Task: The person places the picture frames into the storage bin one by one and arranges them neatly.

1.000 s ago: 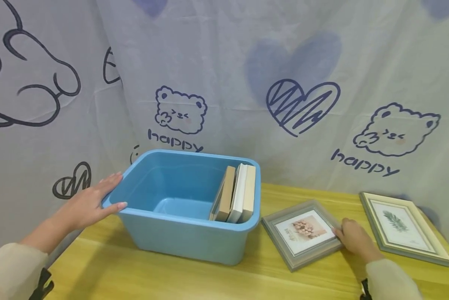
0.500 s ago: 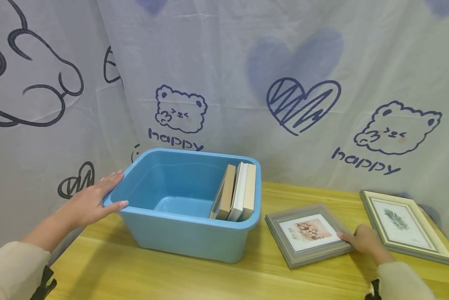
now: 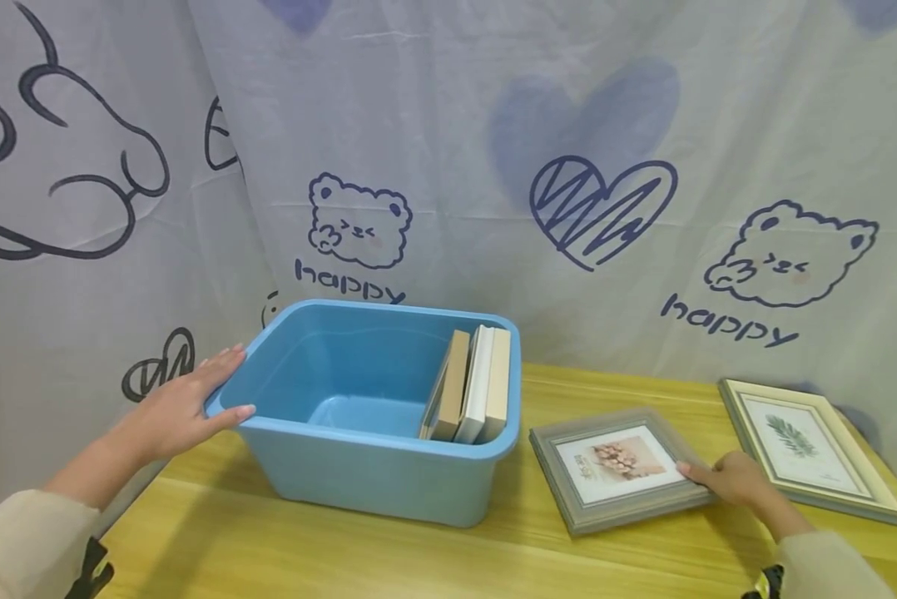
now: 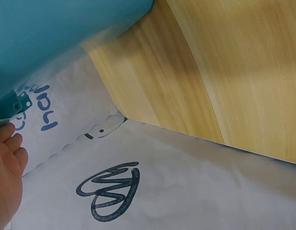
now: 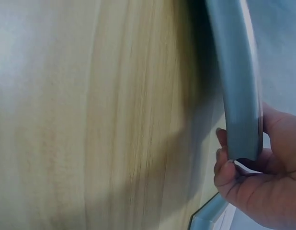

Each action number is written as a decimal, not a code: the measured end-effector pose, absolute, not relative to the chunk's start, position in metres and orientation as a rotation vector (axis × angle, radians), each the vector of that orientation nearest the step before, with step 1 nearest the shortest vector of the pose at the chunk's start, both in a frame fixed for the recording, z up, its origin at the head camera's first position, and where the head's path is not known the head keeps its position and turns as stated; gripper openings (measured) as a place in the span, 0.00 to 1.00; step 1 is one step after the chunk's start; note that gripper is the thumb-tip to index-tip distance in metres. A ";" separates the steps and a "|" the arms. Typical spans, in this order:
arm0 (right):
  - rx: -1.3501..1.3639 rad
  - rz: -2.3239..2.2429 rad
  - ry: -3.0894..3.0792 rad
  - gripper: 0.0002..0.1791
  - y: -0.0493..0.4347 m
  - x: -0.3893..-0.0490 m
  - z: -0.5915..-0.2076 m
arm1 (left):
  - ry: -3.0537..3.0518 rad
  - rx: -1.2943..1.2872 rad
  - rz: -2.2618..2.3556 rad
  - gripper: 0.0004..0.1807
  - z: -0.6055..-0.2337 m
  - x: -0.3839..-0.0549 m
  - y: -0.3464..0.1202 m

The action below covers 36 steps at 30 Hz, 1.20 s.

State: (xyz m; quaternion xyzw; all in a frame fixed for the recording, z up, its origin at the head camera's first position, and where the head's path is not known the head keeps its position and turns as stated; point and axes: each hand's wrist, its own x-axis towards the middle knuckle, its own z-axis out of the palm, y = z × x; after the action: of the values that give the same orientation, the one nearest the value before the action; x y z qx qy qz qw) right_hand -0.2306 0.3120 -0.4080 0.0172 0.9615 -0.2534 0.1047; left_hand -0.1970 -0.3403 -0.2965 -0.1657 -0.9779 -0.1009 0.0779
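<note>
My left hand (image 3: pixel 186 408) grips the left corner of a blue plastic tub (image 3: pixel 366 478), thumb on the front rim. In the left wrist view, bent fingers (image 4: pixel 11 146) show beside the tub's lip. My right hand (image 3: pixel 744 482) pinches the right edge of a grey picture frame (image 3: pixel 606 512) with a flower print. Its thumb lies on top; in the right wrist view, the other fingers curl beneath the raised frame edge (image 5: pixel 239 96). Inside the tub, several frame-like pieces stand on edge at the right: a brown one (image 3: pixel 452 387), a white one (image 3: pixel 478 383) and a cream one (image 3: pixel 498 383).
A cream picture frame (image 3: pixel 800 449) with a leaf print lies flat at the right of the wooden table (image 3: pixel 389 561). Behind the table hangs a white curtain (image 3: pixel 456 150) printed with bears and hearts. The tub stands close to the curtain.
My right hand has moved right with the grey frame, drawing it away from the tub, and the frame's right side has risen. The left hand keeps its place on the tub.
</note>
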 end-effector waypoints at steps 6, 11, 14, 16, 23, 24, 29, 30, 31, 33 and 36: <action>0.097 -0.741 2.886 0.30 0.309 -0.225 -0.403 | -2.923 -0.497 -0.302 0.43 -0.298 -0.197 -0.341; 0.053 -0.751 3.013 0.29 0.304 -0.220 -0.398 | -2.910 -0.507 -0.297 0.42 -0.298 -0.199 -0.341; 0.043 -0.773 3.100 0.28 0.301 -0.219 -0.396 | -2.912 -0.505 -0.293 0.43 -0.297 -0.199 -0.341; 0.046 -0.791 3.156 0.28 0.299 -0.219 -0.395 | -2.915 -0.503 -0.296 0.43 -0.297 -0.199 -0.341; 0.052 -0.899 3.264 0.28 0.289 -0.218 -0.387 | -2.919 -0.501 -0.312 0.43 -0.298 -0.198 -0.341; 0.047 -0.914 3.270 0.28 0.288 -0.218 -0.386 | -2.918 -0.501 -0.312 0.43 -0.298 -0.198 -0.341; 0.049 -0.934 3.316 0.26 0.284 -0.218 -0.377 | -2.916 -0.500 -0.305 0.42 -0.300 -0.198 -0.342; 0.055 -0.931 3.327 0.25 0.284 -0.218 -0.376 | -2.916 -0.499 -0.302 0.42 -0.300 -0.197 -0.342; 0.058 -0.935 3.337 0.25 0.284 -0.218 -0.374 | -2.918 -0.497 -0.297 0.43 -0.300 -0.197 -0.342; 0.062 -0.948 3.353 0.24 0.283 -0.218 -0.371 | -2.919 -0.493 -0.296 0.43 -0.300 -0.197 -0.342; 0.056 -0.928 3.384 0.22 0.281 -0.218 -0.366 | -2.916 -0.492 -0.290 0.43 -0.300 -0.197 -0.342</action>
State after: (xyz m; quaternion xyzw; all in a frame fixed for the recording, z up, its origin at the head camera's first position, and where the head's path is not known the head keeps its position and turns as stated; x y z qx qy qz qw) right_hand -0.2182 0.2806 -0.3656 0.0156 0.9480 -0.2601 -0.1829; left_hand -0.1967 -0.3419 -0.3005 -0.1651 -0.9778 -0.0973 0.0848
